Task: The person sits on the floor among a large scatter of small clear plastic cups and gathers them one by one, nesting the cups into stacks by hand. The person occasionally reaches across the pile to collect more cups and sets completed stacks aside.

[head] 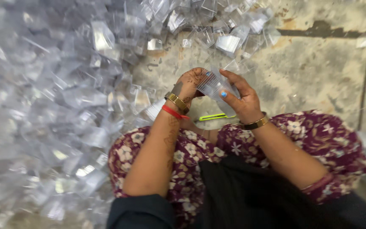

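Sitting cross-legged on a stained concrete floor (pixel 318 68), a person works a small clear plastic pouch (pixel 215 85) between both hands, just above the knees. The left hand (pixel 190 84) is curled closed over the pouch's near edge, and the right hand (pixel 241 98) pinches its other side between thumb and fingers, so each grip is narrow and closed on the same piece. A great heap of similar clear pouches (pixel 51 106) covers the floor's left side and spills along its far edge. A thin yellow-green tool (pixel 217 116) lies on the floor just beyond the lap, between the forearms. Slick film held only by fingertips could likely slip and vanish into the heap, where one pouch looks like any other; a hard tug might crease or tear it. Motion blur hides finer detail of the pouch.
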Available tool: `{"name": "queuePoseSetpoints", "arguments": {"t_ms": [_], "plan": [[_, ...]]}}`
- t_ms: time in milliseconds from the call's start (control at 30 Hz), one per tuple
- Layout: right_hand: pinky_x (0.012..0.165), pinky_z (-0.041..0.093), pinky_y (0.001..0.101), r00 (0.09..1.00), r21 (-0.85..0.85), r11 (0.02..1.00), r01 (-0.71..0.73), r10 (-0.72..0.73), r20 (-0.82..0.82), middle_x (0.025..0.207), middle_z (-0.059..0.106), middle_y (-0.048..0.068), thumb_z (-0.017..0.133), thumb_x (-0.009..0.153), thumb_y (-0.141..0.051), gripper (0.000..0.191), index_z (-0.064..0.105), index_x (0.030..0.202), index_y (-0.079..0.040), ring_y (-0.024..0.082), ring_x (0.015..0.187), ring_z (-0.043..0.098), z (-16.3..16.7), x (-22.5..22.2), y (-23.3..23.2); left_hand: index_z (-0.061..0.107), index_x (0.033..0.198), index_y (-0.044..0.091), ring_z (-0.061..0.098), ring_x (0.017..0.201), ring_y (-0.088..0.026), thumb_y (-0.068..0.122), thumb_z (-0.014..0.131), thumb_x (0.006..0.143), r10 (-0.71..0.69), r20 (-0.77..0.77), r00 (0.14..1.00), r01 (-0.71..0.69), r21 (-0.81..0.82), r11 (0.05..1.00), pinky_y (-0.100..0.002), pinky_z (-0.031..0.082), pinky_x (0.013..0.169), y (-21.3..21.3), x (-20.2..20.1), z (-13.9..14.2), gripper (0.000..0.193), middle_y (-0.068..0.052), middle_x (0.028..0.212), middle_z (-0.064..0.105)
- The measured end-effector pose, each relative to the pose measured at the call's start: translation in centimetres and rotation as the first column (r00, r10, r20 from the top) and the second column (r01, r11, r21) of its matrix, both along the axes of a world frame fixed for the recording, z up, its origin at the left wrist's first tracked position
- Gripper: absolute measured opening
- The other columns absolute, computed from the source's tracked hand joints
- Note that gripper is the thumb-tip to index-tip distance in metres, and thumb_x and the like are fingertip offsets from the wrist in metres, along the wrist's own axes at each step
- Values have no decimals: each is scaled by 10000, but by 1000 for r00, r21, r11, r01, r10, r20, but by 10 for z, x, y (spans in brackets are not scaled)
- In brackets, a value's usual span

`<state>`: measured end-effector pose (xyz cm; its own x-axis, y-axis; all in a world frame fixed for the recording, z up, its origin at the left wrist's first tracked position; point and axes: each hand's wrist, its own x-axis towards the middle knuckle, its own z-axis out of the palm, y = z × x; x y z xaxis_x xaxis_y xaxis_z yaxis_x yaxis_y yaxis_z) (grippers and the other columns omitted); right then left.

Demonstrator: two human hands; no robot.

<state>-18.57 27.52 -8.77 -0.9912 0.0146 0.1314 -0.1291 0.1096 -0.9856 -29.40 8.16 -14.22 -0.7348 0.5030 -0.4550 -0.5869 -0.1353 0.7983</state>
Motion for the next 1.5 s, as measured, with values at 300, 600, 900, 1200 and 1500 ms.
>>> {"name": "queuePoseSetpoints", "arguments": {"t_ms": [300, 600, 900, 1200, 1500], "plan": [[968, 448, 247, 998, -167, 986, 18, -8, 62, 1108, 556, -31, 764, 959, -157, 515, 593, 1439, -76, 86, 1039, 528, -6, -4, 4, 724, 1085, 58, 630, 792, -109, 267, 693, 985, 127, -473, 872, -261, -230, 938, -289, 531, 710, 17, 2, 28, 234, 0, 901, 719], [964, 475, 243, 997, -190, 980, 58, -46, 68, 1078, 608, -26, 736, 953, -95, 506, 559, 1427, -87, 73, 1041, 581, -11, -8, 5, 727, 1090, 44, 732, 934, -143, 244, 766, 912, -156, -604, 782, -36, -293, 956, -313, 587, 842, 11, 11, 72, 271, -47, 1001, 779], [987, 473, 251, 997, -149, 987, 66, -62, 35, 1078, 612, -22, 733, 961, -54, 502, 565, 1434, -78, 79, 1044, 573, -10, -7, 7, 701, 1095, 17, 762, 942, -173, 107, 738, 934, 217, -393, 894, -187, 114, 976, -312, 618, 888, 1, -7, 62, 188, -94, 1001, 787], [1063, 463, 269, 997, -91, 994, 58, -63, -55, 1316, 588, -14, 749, 982, -25, 418, 617, 1378, -56, 95, 1158, 555, -17, -7, 8, 725, 1036, 57, 751, 896, -132, 132, 754, 912, -156, -580, 799, -47, -319, 947, -287, 594, 840, 20, 11, 76, 148, -71, 948, 792], [797, 623, 438, 965, -784, 611, 107, 126, 229, 1163, 671, 56, 772, 849, -236, 440, 599, 1246, -162, 265, 1011, 684, -9, -12, 9, 716, 1051, -18, 776, 898, -195, 47, 712, 938, 392, -371, 842, -369, 134, 920, -314, 627, 857, -9, -18, 56, 131, -120, 956, 793]]}}
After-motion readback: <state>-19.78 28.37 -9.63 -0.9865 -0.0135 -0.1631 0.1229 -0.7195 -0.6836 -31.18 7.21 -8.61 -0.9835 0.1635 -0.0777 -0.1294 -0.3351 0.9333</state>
